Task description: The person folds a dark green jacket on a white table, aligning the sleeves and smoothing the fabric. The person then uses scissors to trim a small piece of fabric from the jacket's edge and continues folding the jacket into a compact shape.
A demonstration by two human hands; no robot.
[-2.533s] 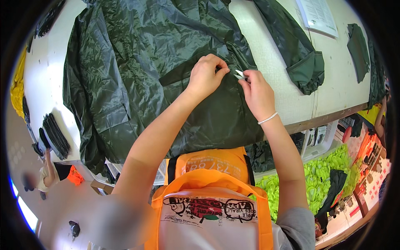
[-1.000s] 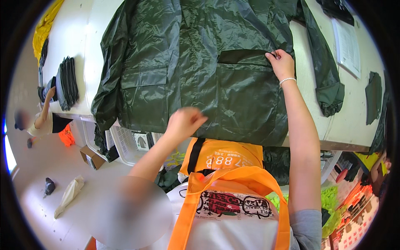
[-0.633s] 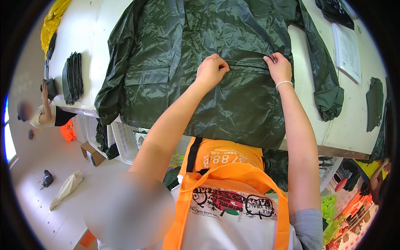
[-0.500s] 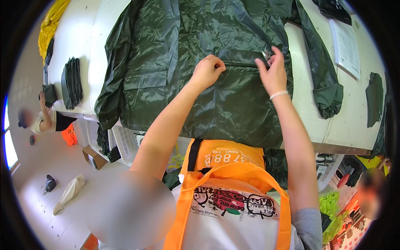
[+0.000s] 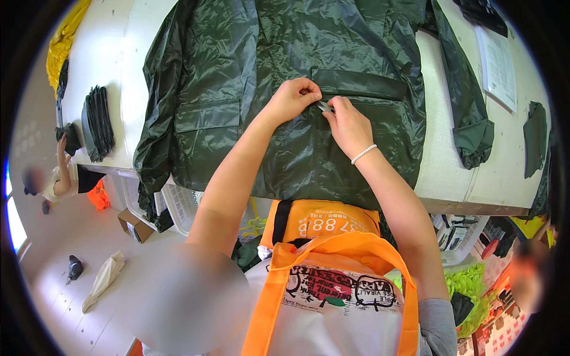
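A shiny dark green jacket (image 5: pixel 285 148) lies spread over the white table, with a pocket flap on each side of its front. At the inner end of the right pocket flap (image 5: pixel 368 85), my left hand (image 5: pixel 291 99) is closed in a pinch. Whatever is between those fingertips is too small to make out. My right hand (image 5: pixel 350 124), wearing a beaded bracelet, grips small silvery thread snips (image 5: pixel 325 107). Their tip points at the left fingertips, just below the flap's corner. The left pocket flap (image 5: pixel 208 115) lies flat, untouched.
A stack of folded dark pieces (image 5: pixel 98 124) is on the white table (image 5: pixel 133 77) at left. Papers (image 5: pixel 497 68) and a dark green piece (image 5: pixel 534 139) lie at right. White crates (image 5: pixel 181 207) stand below the table edge. Another person (image 5: pixel 62 175) works at far left.
My right hand has moved left with the snips, from the flap's outer end to beside my left hand. The left hand keeps its pinch in nearly the same place.
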